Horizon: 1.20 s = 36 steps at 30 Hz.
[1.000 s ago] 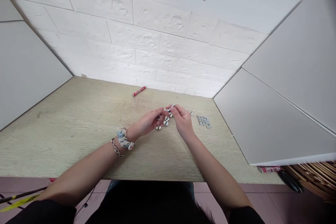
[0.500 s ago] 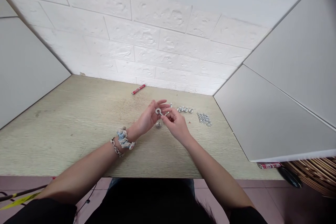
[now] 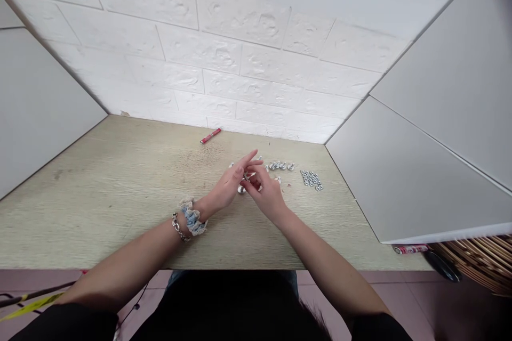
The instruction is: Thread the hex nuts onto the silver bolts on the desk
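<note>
My left hand (image 3: pixel 229 185) is closed, its thumb pressed in and its fingers stretched to the right. It holds a metal washer, now mostly hidden by the thumb and fingers. My right hand (image 3: pixel 264 191) meets it from the right, thumb and fingers pinching a small metal bolt (image 3: pixel 246 175) against the washer. How far the bolt is through the ring, I cannot tell. Right below the hands, a bolt with a washer (image 3: pixel 241 189) stands on the wooden table (image 3: pixel 132 197). More bolts with washers (image 3: pixel 282 165) stand behind my right hand, some partly covered by it.
A group of small nuts (image 3: pixel 311 180) lies to the right. Near the white brick-pattern wall (image 3: pixel 224 56) is a red tube-like stick (image 3: pixel 210 136). Grey panels (image 3: pixel 432 170) border both sides. At the lower right are another red item (image 3: pixel 410 249) and a woven basket (image 3: pixel 480 264).
My left hand has turned, so the washer's flat face no longer shows. The right hand has shifted slightly down, its fingers curling closer around the bolt. The view has moved a little.
</note>
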{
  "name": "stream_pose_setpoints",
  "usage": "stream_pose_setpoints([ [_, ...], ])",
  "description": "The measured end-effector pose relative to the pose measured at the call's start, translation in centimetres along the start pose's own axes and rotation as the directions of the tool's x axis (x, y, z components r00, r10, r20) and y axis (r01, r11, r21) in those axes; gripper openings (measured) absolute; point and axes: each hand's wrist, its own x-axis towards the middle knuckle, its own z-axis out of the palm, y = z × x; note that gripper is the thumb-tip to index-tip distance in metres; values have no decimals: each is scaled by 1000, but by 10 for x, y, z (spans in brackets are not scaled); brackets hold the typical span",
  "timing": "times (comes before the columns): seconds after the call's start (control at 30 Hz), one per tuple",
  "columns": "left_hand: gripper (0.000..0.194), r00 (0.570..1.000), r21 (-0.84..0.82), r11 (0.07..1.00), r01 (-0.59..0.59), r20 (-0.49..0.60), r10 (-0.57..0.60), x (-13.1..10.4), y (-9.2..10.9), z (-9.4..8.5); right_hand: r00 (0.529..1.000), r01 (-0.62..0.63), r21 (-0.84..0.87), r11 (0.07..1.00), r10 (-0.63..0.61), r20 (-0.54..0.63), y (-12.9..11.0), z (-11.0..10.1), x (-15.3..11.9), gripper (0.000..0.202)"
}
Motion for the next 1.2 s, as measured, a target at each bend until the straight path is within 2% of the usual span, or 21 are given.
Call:
stream_pose_setpoints([
  [0.13, 65, 999, -98, 994, -38, -3, 38, 1, -1, -1, 998, 60, -37, 998, -61, -6, 0, -1, 0, 20],
  [0.33, 65, 995, -77, 994, -78, 58, 83, -1, -1, 1, 998, 55, -105, 993, -50, 44, 9, 2, -1, 21],
  [0.43, 65, 989, -73, 993, -98, 105, 105, -2, 1, 1, 999, 40, -83, 996, -39, 12, 12, 5, -4, 17],
  [0.53, 65, 986, -3, 990, -139, 95, 139, -1, 2, 0, 998, 21, 5, 1000, -21, -61, 12, 6, -4, 19],
  [0.6, 59, 983, 142, 973, -184, 10, 185, 1, 0, -2, 992, -1, 102, 995, 14, -126, 12, 4, -3, 22],
  [0.67, 47, 970, 343, 920, -191, -78, 231, 4, -3, -5, 978, -26, 211, 977, 69, -198, 14, 1, 0, 25],
  [0.73, 36, 956, 517, 837, -180, -108, 273, 8, -6, -7, 960, -34, 311, 950, 117, -253, 16, -2, 3, 29],
  [0.83, 31, 938, 680, 695, -234, -29, 344, 12, -10, -10, 951, -18, 424, 905, 147, -273, 19, -5, 5, 32],
  [0.93, 36, 911, 771, 553, -314, 81, 404, 12, -11, -12, 959, -5, 468, 884, 136, -247, 20, -4, 4, 36],
  [1.0, 42, 895, 813, 476, -335, 117, 431, 12, -11, -13, 966, -7, 457, 889, 124, -228, 19, -2, 2, 43],
  [1.2, 32, 883, 873, 354, -336, 161, 442, 11, -13, -15, 977, -52, 410, 911, 131, -168, 18, 2, -1, 52],
])
